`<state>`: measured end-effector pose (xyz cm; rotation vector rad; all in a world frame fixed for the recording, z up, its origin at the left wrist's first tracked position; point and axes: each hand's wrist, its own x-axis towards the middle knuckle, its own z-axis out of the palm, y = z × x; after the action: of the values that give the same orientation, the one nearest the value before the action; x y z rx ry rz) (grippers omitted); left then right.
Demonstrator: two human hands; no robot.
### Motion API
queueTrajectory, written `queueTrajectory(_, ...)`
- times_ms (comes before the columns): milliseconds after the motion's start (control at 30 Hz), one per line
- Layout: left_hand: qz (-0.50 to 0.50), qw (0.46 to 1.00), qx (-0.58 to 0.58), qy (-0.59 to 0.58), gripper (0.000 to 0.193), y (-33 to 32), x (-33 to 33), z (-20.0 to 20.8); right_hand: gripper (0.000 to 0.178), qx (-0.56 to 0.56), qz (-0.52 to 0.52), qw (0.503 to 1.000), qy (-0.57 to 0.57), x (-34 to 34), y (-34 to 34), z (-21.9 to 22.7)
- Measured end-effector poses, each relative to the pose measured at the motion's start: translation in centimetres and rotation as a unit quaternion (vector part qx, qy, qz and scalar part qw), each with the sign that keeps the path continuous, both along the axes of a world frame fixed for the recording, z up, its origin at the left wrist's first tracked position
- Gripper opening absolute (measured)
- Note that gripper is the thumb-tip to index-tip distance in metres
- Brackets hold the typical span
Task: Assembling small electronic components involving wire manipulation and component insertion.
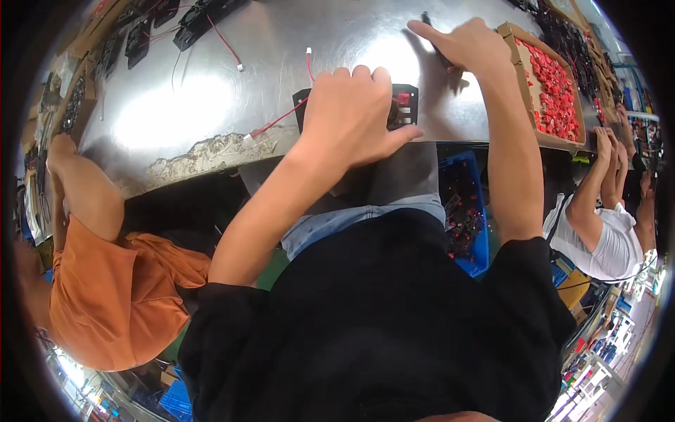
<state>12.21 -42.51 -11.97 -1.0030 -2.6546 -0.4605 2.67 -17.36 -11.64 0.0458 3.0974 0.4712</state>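
Note:
My left hand [348, 116] is closed over a black plastic housing [301, 105] at the table's near edge, its thumb stretched to the right. A small red part [404, 99] shows at the right end of the housing, beside several pale slots. A red wire [278, 122] with a white plug runs out to the left, and another white plug [309, 51] stands beyond the hand. To the right, my right hand [474, 50], closed, is raised over the table around a slim dark tool [437, 48]. The tool's kind is partly hidden by the fingers.
A cardboard tray [519, 74] of small red parts [555, 91] stands at right. More black housings [200, 21] with wires lie at far left. Below the table edge is a blue bin [481, 211]. A person in orange [119, 295] sits left, another in white [605, 239] right.

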Motion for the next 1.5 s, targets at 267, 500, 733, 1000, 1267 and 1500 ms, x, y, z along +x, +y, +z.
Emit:
queueTrajectory(267, -0.017, 0.994, -0.047, -0.102, 0.067, 0.2, -1.8, 1.6, 0.051, -0.203, -0.156, 0.965, -0.064, 1.5, -5.4, 7.9)
queueTrajectory(500, -0.010, 0.988, -0.064, -0.139, 0.070, 0.1, -1.7, 2.3, 0.053, -0.802, 0.011, 0.592, 0.079, 5.6, -2.8, 6.0)
queueTrajectory(733, -0.011, 0.981, -0.087, -0.172, 0.075, 0.0, -2.1, 2.7, 0.039, -0.539, 0.205, 0.811, 0.096, 11.3, -5.1, 2.9)
queueTrajectory(1000, -0.007, 0.984, -0.068, -0.165, 0.069, 0.0, -2.1, 2.1, 0.039, -0.468, 0.239, 0.850, 0.042, 12.5, -5.6, 1.7)
queueTrajectory(1267, -0.003, 0.991, -0.051, -0.128, 0.062, 0.2, -1.8, 1.7, 0.047, -0.471, 0.229, 0.848, 0.079, 13.9, -5.4, 0.7)
queueTrajectory(1500, 0.002, 0.985, -0.070, -0.158, 0.071, -0.1, -1.9, 1.7, 0.037, -0.541, 0.179, 0.820, -0.042, 13.5, -5.0, 2.7)
